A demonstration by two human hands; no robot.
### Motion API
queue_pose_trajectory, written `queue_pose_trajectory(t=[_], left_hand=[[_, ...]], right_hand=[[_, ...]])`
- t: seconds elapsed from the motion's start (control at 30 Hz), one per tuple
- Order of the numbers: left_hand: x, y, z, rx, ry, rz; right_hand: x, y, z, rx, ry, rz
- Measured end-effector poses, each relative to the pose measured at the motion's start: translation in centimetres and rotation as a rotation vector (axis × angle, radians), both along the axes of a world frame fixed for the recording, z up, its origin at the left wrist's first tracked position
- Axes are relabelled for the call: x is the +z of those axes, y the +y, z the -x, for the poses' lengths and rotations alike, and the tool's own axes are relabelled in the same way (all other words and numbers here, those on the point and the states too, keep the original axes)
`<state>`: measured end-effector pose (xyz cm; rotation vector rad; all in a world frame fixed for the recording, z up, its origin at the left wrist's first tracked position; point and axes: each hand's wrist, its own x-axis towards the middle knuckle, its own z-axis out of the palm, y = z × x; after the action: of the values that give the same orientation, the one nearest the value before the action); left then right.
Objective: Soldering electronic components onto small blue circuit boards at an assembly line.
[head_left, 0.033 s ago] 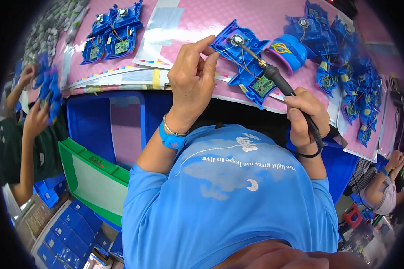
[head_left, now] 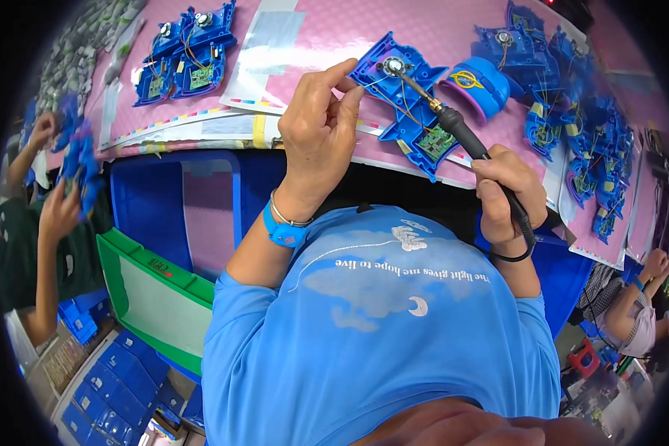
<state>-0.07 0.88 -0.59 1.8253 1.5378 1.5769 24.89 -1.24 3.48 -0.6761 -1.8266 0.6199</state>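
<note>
A blue plastic housing half (head_left: 394, 69) lies on the pink-covered table in front of me. Near its top sits a round metal speaker (head_left: 392, 66), with thin wires running down to a green circuit board (head_left: 435, 143) in the lower piece. My left hand (head_left: 321, 123) pinches the housing's left edge between thumb and fingers. In my right hand (head_left: 511, 186) is a black-handled soldering iron (head_left: 464, 132), slanting up and left. Its tip is at the speaker; whether it touches is too small to tell.
Right of the housing stands a blue rounded part (head_left: 477, 85) with a yellow emblem. Wired housings (head_left: 189, 56) lie at the far left, and more (head_left: 572, 126) are heaped at right. Below the table edge are a blue bin (head_left: 149, 201) and a green-rimmed tray (head_left: 163, 297). Co-workers flank me.
The co-worker's hands at the left, with a blue part, have shifted slightly. My own hands, the soldering iron and the housing show no visible movement.
</note>
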Motion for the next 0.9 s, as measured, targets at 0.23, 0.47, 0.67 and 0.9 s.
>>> queue_pose_trajectory(t=[0.23,0.47,0.67,0.9], left_hand=[[-0.21,0.1,-0.04,0.004,0.006,-0.02],[-0.23,0.21,-0.04,-0.003,-0.01,-0.009],[-0.26,0.34,-0.18,-0.014,-0.013,0.001],[0.23,0.25,-0.11,-0.015,-0.038,0.017]], right_hand=[[-0.1,0.42,-0.06,0.013,-0.023,0.022],[-0.45,0.71,-0.04,0.031,-0.018,0.013],[-0.57,0.73,-0.12,0.028,-0.034,0.023],[-0.26,0.16,-0.55,0.009,0.014,0.034]])
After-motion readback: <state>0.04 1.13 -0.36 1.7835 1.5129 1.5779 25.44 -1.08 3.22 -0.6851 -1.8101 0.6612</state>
